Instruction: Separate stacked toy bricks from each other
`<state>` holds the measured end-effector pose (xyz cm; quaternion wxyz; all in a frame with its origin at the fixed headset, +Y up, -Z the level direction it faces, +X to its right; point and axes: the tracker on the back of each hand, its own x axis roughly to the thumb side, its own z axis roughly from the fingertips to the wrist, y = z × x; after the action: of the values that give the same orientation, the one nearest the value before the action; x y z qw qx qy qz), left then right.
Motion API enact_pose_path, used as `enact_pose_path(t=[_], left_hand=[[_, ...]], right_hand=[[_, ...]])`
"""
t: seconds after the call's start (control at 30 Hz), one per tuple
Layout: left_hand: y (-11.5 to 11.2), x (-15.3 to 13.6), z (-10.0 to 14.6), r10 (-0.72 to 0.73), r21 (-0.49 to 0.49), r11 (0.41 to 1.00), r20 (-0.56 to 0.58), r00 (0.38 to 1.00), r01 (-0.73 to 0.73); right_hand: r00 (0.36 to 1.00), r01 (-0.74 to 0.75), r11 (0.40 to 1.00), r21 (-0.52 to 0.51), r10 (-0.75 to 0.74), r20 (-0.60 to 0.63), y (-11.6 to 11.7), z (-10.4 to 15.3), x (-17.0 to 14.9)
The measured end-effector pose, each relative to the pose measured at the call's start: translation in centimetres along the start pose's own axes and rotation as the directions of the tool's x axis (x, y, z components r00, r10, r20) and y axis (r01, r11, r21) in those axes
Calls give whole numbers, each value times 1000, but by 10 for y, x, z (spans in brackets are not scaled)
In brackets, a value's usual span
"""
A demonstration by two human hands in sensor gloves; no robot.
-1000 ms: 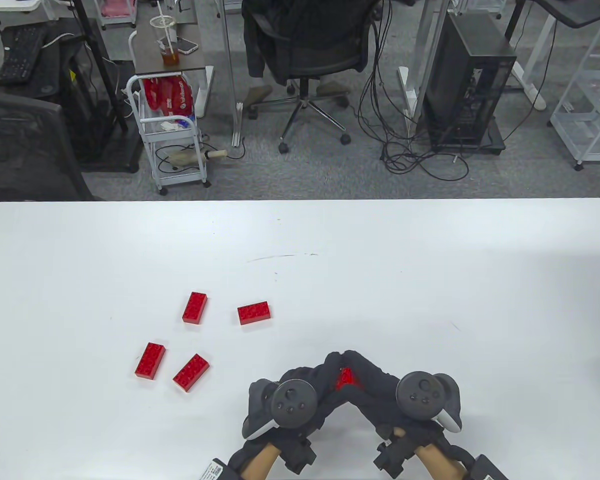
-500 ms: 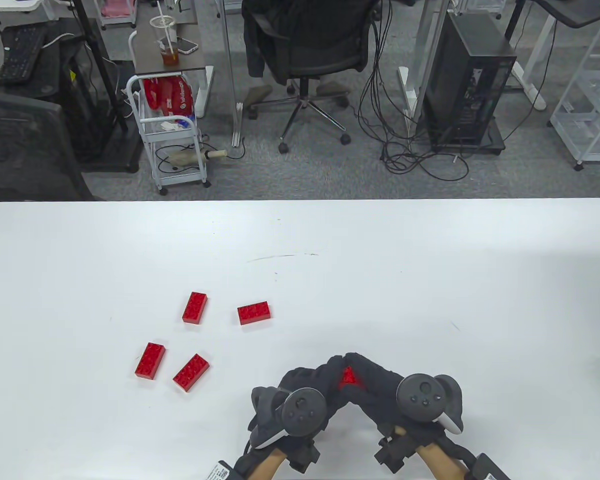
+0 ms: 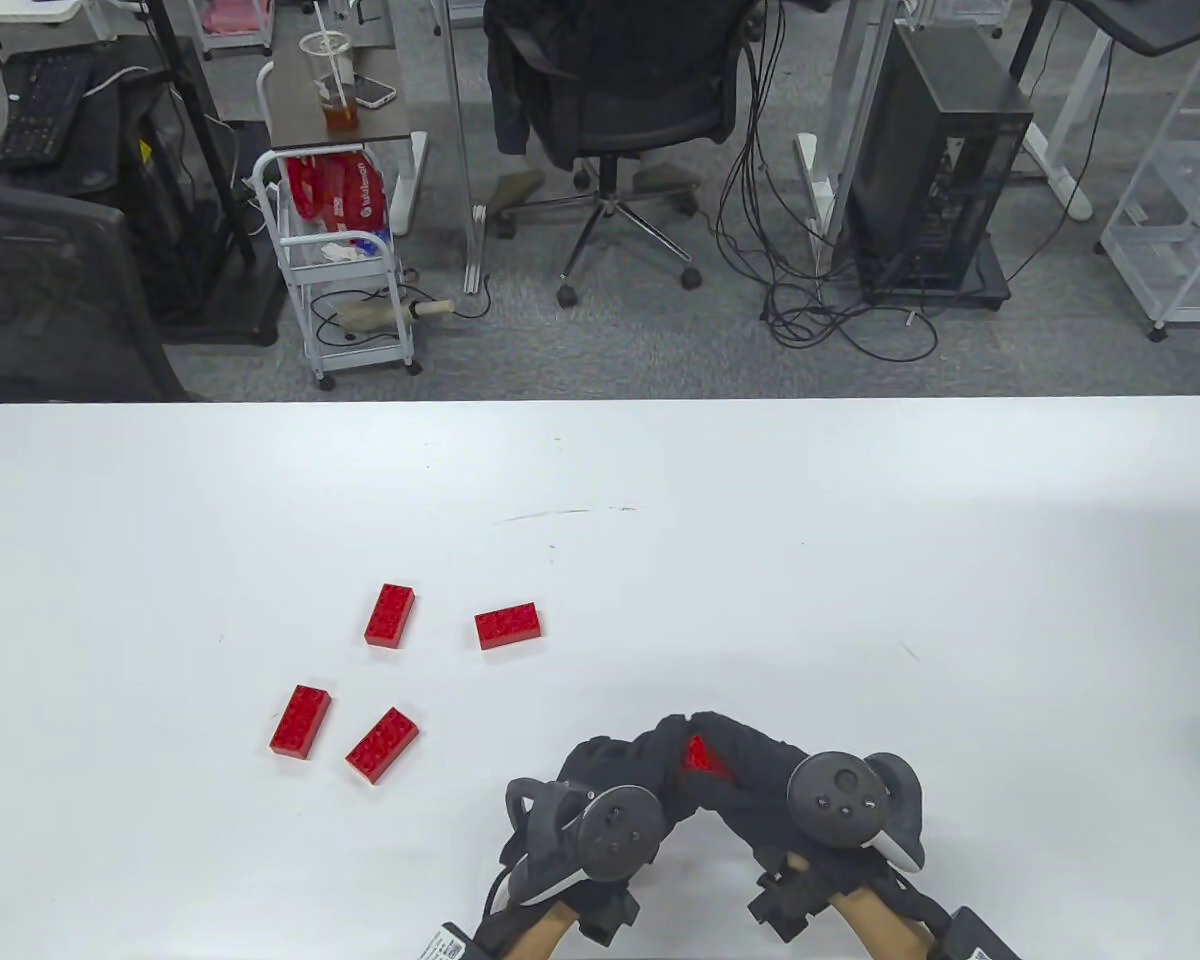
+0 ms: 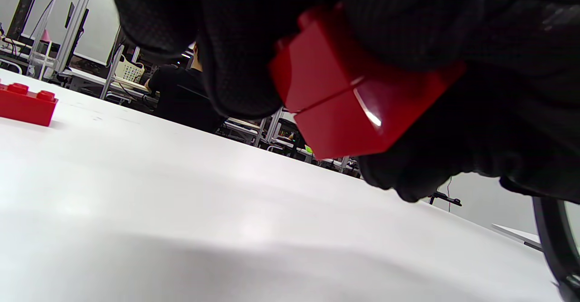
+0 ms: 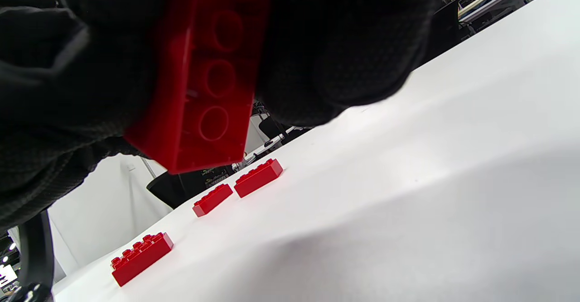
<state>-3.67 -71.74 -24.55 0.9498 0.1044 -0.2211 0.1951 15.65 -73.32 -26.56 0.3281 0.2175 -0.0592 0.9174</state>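
Left hand and right hand are both pinching the same small stack of red plastic toy bricks, held between them just above the white table. The seam between two bricks looks closed, so I'd say the pull-apart is just underway. Next move probably needs a twist or pry at that seam. Four loose red bricks lie off to the left hand's side.
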Motion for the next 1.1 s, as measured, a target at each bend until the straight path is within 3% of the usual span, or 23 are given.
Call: enact_pose_path(t=[0.83, 0.9, 0.97, 1.1], left_hand=[[3, 5, 2, -47, 44, 998, 8, 999, 47], [5, 7, 5, -98, 110, 989, -9, 995, 99], [7, 9, 4, -180, 109, 978, 13, 984, 177], [9, 3, 3, -121, 83, 989, -19, 992, 122]], right_hand=[[997, -77, 992, -96, 79, 15, -2, 4, 7], [992, -123, 982, -141, 122, -15, -1, 6, 5], [991, -135, 983, -126, 135, -7, -1, 4, 6], [985, -173, 974, -149, 175, 3, 1, 5, 7]])
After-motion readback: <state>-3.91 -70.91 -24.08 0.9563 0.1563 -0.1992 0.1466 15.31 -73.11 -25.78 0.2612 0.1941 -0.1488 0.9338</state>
